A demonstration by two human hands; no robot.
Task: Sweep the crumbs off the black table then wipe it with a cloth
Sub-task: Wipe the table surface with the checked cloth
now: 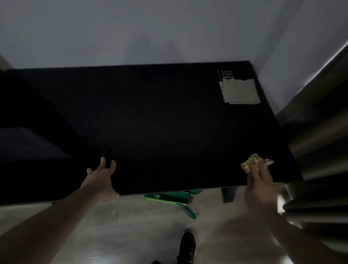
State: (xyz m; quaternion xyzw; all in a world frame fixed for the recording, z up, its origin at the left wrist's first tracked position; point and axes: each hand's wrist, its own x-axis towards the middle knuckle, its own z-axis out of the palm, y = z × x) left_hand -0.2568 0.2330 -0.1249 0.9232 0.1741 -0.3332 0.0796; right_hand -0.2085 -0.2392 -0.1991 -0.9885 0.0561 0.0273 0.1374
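While the black desk (149, 116) fills my view, too dark to show any crumbs, my left hand (103, 177) lies open on its near edge, I'd say to brace me. My right hand (258, 182) presses a yellow checked cloth (251, 161) flat under straight fingers at the near right corner, placed for wiping. A folded beige cloth (239, 91) waits far right.

Single head-worn wide-angle view, no second view to overlap. Looks forward and steeply down from above the near edge of the black table (149, 118), facing the pale wall (137, 22) behind it. Tabletop fills mid-frame; floor (138, 230) and the person's shoes (187, 250) show below the table's near edge. Close range: both forearms reach in from the bottom. Edges bend from lens distortion.
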